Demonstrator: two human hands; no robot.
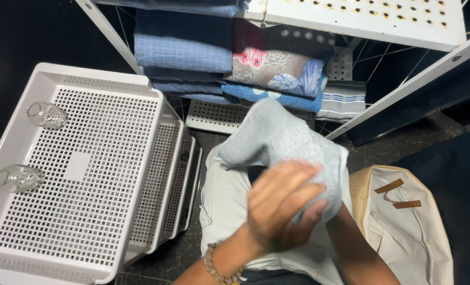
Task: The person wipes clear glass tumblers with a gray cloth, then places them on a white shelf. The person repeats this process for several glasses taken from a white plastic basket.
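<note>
While our left hand (280, 203) closes over a soft pale-grey knitted cloth (282, 140) at lower centre of the frame, our right hand is buried beneath it, its fingers unseen. We hold the cloth bunched over our lap, not yet folded flat. Lower right sits a cream canvas bag (409, 232); left, stacked white perforated plastic trays (77, 174). Folded blue and patterned fabrics (219, 58) already fill the white metal rack (361, 16) at the top.

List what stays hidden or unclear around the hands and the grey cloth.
Head view:
- Right hand: hidden under the grey cloth; only its forearm shows.
- Left hand: motion-blurred, so its grip is unclear.
- Bag: cut off by the bottom edge, its inside unseen.
- Folded stack: its top is hidden by the white shelf.
</note>
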